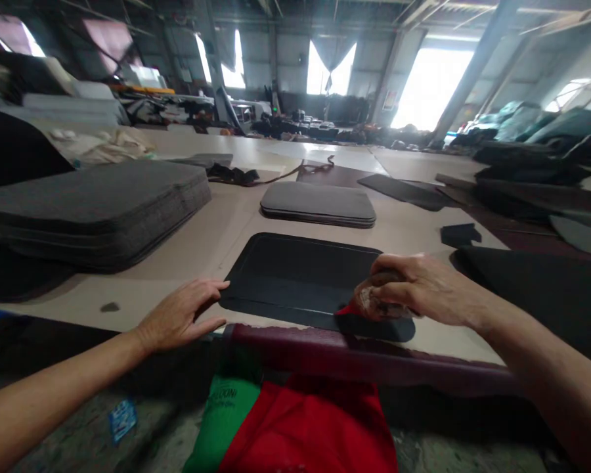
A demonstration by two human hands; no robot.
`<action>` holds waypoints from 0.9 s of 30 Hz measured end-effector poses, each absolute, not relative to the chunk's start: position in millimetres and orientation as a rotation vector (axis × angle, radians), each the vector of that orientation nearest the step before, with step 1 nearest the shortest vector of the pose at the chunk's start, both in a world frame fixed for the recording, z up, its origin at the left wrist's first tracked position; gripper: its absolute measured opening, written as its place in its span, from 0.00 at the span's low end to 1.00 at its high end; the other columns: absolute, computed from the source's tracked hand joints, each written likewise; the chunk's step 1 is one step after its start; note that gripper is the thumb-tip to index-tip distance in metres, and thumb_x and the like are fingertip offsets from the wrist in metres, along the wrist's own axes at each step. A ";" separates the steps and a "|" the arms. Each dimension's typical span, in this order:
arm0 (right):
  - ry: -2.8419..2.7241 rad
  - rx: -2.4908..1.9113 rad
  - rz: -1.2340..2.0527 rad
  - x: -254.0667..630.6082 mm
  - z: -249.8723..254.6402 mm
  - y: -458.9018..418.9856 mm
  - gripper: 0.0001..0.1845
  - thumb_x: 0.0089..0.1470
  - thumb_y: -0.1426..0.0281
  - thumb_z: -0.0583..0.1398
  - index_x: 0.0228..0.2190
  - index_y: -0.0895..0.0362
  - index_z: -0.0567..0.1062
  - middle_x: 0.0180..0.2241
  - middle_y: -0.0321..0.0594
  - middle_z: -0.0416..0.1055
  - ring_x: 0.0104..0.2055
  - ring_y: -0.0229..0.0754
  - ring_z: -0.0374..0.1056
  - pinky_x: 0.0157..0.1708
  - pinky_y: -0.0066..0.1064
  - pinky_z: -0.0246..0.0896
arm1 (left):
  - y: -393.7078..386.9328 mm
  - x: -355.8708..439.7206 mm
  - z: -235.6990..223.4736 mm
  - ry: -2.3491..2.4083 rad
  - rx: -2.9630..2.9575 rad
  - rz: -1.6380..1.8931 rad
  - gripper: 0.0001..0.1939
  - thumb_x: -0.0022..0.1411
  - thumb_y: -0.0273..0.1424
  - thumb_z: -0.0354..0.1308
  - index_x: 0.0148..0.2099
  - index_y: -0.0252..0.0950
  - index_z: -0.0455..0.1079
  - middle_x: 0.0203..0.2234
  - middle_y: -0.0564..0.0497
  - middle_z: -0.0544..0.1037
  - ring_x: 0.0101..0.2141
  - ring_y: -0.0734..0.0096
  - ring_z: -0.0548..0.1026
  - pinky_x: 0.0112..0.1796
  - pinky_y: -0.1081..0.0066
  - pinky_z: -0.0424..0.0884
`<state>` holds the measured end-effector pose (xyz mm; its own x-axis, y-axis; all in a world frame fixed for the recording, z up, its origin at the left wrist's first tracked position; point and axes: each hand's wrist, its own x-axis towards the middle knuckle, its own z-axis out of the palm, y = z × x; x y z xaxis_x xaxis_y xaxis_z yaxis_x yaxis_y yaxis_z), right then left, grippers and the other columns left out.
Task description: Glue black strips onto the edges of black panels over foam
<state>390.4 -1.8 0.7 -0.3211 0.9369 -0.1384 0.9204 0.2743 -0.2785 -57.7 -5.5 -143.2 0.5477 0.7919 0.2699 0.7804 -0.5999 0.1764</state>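
Observation:
A dark rounded-corner panel (295,272) lies flat near the table's front edge. My left hand (184,312) rests at its left end, fingers extended and thumb apart, with the fingertips touching the panel's edge. My right hand (414,286) is wrapped around a smeared squeeze bottle (369,302), tilted so its red nozzle meets the panel's front border. A thin shiny line runs along that border to the left of the nozzle. Part of the bottle is hidden by my fingers.
Behind the panel sits a short stack of grey panels (318,202). A tall stack of grey sheets (93,207) stands at the left. Dark sheet material (546,289) lies at the right, near a small black scrap (460,234). Maroon material (295,351) covers the table's front edge.

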 end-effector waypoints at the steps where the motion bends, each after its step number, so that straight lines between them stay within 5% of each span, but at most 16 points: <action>1: -2.445 -1.811 0.505 398.7 1.1 -5.5 0.13 0.55 0.60 0.58 0.38 0.52 0.75 0.34 0.38 0.75 0.33 0.43 0.68 0.28 0.31 0.55 | -4.9 -58.9 -144.3 1.393 2.736 0.501 0.17 0.63 0.45 0.60 0.46 0.39 0.68 0.58 0.44 0.72 0.57 0.53 0.70 0.57 0.55 0.67; 8: -2.557 -1.664 0.500 467.0 -3.4 -29.9 0.17 0.61 0.60 0.53 0.37 0.51 0.81 0.43 0.41 0.75 0.35 0.44 0.70 0.30 0.31 0.61 | -3.5 -64.8 -147.4 1.382 2.769 0.490 0.17 0.63 0.44 0.60 0.47 0.40 0.67 0.58 0.44 0.71 0.58 0.53 0.69 0.56 0.56 0.67; 15: -2.744 -1.463 0.228 511.5 -7.5 -54.7 0.18 0.54 0.54 0.62 0.43 0.46 0.83 0.47 0.47 0.73 0.41 0.51 0.71 0.41 0.39 0.65 | -1.0 -65.6 -148.3 1.395 2.766 0.477 0.16 0.64 0.45 0.59 0.47 0.40 0.67 0.58 0.45 0.71 0.57 0.53 0.70 0.57 0.56 0.66; 22: -2.244 -1.869 0.497 526.1 -18.2 -64.2 0.16 0.58 0.59 0.57 0.41 0.48 0.81 0.47 0.41 0.76 0.45 0.53 0.73 0.44 0.40 0.67 | -5.0 -61.0 -141.4 1.414 2.741 0.388 0.13 0.67 0.42 0.55 0.49 0.43 0.62 0.60 0.51 0.68 0.58 0.55 0.67 0.58 0.51 0.66; 27: -1.858 -1.990 0.635 527.2 -26.7 -73.4 0.17 0.59 0.58 0.55 0.42 0.52 0.79 0.47 0.49 0.76 0.45 0.56 0.73 0.42 0.40 0.66 | -6.9 -59.1 -140.2 1.428 2.748 0.417 0.12 0.66 0.42 0.56 0.48 0.44 0.63 0.59 0.52 0.69 0.58 0.55 0.68 0.57 0.53 0.67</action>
<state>527.2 -73.4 -26.7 0.0429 0.9952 -0.0884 0.8413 -0.0837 -0.5341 -59.1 -6.9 -140.2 0.5468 0.8058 0.2272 0.8015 -0.5823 0.1364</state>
